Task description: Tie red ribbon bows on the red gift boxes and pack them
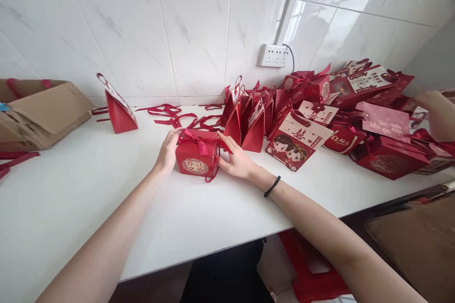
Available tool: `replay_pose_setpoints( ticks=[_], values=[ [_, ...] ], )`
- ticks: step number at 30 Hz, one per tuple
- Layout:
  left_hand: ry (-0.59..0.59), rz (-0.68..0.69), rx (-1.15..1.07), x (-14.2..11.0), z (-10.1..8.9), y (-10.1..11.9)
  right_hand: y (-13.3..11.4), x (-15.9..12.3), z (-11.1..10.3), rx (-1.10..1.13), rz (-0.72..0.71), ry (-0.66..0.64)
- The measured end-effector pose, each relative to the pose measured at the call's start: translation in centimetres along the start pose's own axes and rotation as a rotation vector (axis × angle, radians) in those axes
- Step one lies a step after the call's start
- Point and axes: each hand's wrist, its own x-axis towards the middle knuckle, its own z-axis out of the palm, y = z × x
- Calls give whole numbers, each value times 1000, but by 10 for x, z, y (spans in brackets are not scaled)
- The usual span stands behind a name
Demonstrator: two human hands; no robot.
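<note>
Between the left hand [166, 154] and right hand [239, 160] on the white bench [88, 194], the small red cardboard box [190, 156] looks light, crushable, best held by its sides, right fingers apart, left fingers' closure unclear.

The small box [195, 155] between the hands looks like smooth, stiff red paper with a faint sheen, its round emblem metallic gold. Its bow [199, 144] looks like soft satin cloth, and the cord [212, 175] beside the right hand [232, 157] like twisted thread. The worktop [156, 227] under both hands is smooth, pale and softly shiny. Beyond them, the wall tiles [199, 33] are glossy and veined. Left of the left hand [168, 152], the carton [53, 109] is matt brown cardboard.
</note>
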Motion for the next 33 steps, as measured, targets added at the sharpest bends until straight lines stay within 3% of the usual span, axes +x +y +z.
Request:
replay_pose_setpoints(
  ticks=[4, 8, 16, 21, 28, 33],
  values=[
    [-132, -49, -96, -7, 8, 0, -1, 0, -8, 42, 19, -83],
    [-188, 45, -75, -14, 11, 4, -5, 3, -17, 144, -5, -198],
    [-205, 483, 104, -26, 7, 14, -8, 4, -18, 64, -220, 73],
    [-197, 195, 107, -20, 10, 7, -7, 5, -15, 134, -103, 0],
    [-195, 451, 255, -27, 3, 13, -7, 0, -16, 119, -173, 52],
    [-192, 401, 203, -24, -1, 12, -1, -4, -16, 101, -232, 83]
  ],
)
